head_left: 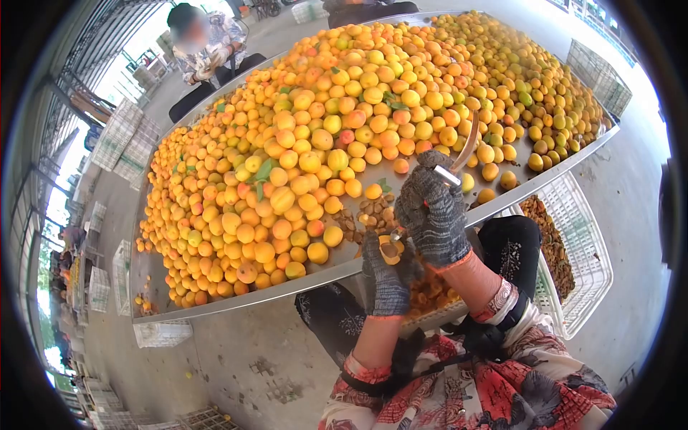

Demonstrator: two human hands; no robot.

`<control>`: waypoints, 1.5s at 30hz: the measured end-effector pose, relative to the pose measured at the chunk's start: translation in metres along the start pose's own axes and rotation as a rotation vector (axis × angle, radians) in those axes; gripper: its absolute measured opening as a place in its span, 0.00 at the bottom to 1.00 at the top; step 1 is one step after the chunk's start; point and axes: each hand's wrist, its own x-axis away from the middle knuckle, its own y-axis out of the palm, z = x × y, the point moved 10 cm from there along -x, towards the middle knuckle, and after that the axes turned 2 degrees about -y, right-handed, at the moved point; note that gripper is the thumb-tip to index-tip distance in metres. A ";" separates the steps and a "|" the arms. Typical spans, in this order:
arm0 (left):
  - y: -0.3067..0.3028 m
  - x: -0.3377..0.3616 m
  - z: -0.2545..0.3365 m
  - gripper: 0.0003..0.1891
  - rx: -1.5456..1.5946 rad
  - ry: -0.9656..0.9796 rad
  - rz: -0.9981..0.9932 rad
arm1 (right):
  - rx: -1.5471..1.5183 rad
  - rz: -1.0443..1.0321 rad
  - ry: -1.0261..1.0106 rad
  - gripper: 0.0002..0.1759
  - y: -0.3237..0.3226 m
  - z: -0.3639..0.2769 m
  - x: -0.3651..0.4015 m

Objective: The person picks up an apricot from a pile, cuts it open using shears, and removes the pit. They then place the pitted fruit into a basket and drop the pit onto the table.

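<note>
Both my hands wear grey knitted gloves at the near edge of a metal table (315, 285). In my left hand (385, 276) is a cut-open apricot (391, 251), its orange inside showing. My right hand (433, 208) is closed around a knife whose curved blade (471, 142) points up and away. The two hands are close together, the right one slightly higher. Just beyond them lies a small pile of brown pits (374, 213). A large heap of orange and yellow apricots (287, 150) covers much of the table. Below my hands, apricot halves (438, 290) show in a container.
A white crate (591, 251) with brown pits stands at the right of my legs. Another person (208, 46) sits across the table at the upper left. Stacked crates (118, 136) stand at the left, more (598, 72) at the upper right.
</note>
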 end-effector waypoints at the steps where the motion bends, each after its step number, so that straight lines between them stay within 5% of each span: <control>1: 0.000 -0.006 0.003 0.21 -0.148 0.049 -0.033 | -0.057 0.017 0.024 0.14 -0.002 0.004 -0.005; 5: -0.006 -0.024 0.015 0.20 -0.105 0.171 -0.025 | -0.099 0.012 -0.017 0.17 -0.005 0.015 -0.016; 8: 0.015 -0.014 0.049 0.20 -0.870 0.446 -0.092 | 0.027 0.006 -0.021 0.19 -0.004 0.024 -0.024; 11: 0.006 -0.038 0.048 0.19 -0.951 0.417 -0.135 | 0.039 -0.083 0.027 0.18 0.004 0.032 -0.037; 16: -0.015 -0.072 0.049 0.18 -0.765 0.264 -0.043 | -0.165 0.006 0.164 0.13 -0.014 0.072 -0.059; 18: -0.017 -0.076 0.037 0.18 -0.270 0.013 0.024 | -0.246 0.079 0.213 0.09 -0.025 0.085 -0.066; 23: -0.017 -0.081 0.037 0.17 -0.324 -0.087 0.109 | -0.295 0.206 0.332 0.08 -0.053 0.120 -0.073; 25: 0.007 -0.082 0.063 0.17 -1.250 0.500 -0.121 | -0.323 0.236 0.339 0.08 -0.060 0.129 -0.075; 27: -0.007 -0.098 0.055 0.18 -1.200 0.351 -0.065 | -0.267 0.211 0.333 0.08 -0.042 0.117 -0.069; 29: 0.013 -0.084 0.069 0.18 -1.241 0.522 -0.073 | 0.061 0.023 0.223 0.09 -0.011 0.098 -0.064; 31: 0.015 -0.085 0.070 0.17 -1.178 0.635 -0.082 | 0.085 0.054 0.211 0.09 -0.022 0.106 -0.069; 33: -0.029 -0.106 0.022 0.17 -0.083 -0.146 0.111 | -0.223 0.062 0.330 0.06 -0.027 0.123 -0.073; 36: -0.023 -0.095 0.019 0.20 0.042 -0.278 0.248 | -0.309 0.133 0.335 0.07 -0.036 0.127 -0.073; 42: -0.029 -0.102 0.030 0.22 -0.094 -0.186 0.129 | -0.483 0.005 0.358 0.09 -0.026 0.124 -0.073; 45: -0.032 -0.102 0.032 0.23 -0.135 -0.181 0.156 | -0.248 -0.028 0.298 0.12 -0.018 0.105 -0.071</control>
